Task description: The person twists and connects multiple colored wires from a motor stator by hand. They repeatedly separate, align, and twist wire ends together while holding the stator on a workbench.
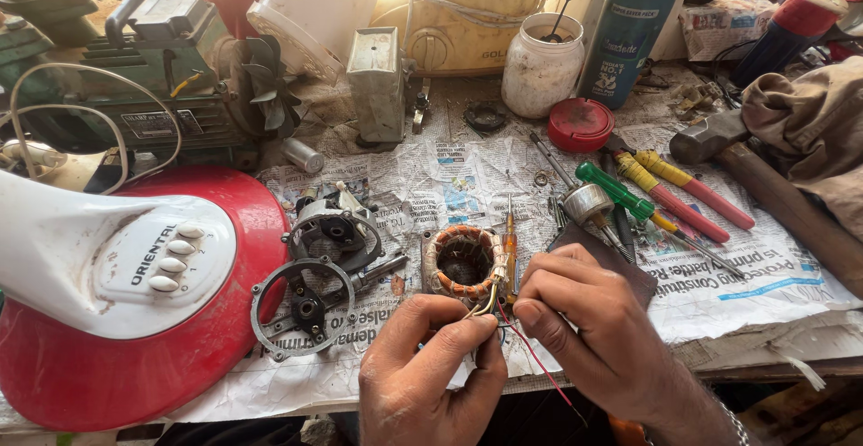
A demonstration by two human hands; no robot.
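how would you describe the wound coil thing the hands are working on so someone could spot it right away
Start at the big red and white fan base on the left of the newspaper-covered bench. To its right, past the grey metal motor housing parts, lies the stator coil, just above the left hand and right hand. It alone is a ring of copper-orange windings, with thin wires running to the fingers.

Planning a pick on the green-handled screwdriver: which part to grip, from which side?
Grip the green handle, coming from above. The green-handled screwdriver lies flat on the newspaper, handle toward the back, shaft pointing toward the near right. The handle is the thickest part and its top is uncovered. Yellow-and-red pliers lie close on its right and a metal cylinder on its left, so a sideways approach looks crowded.
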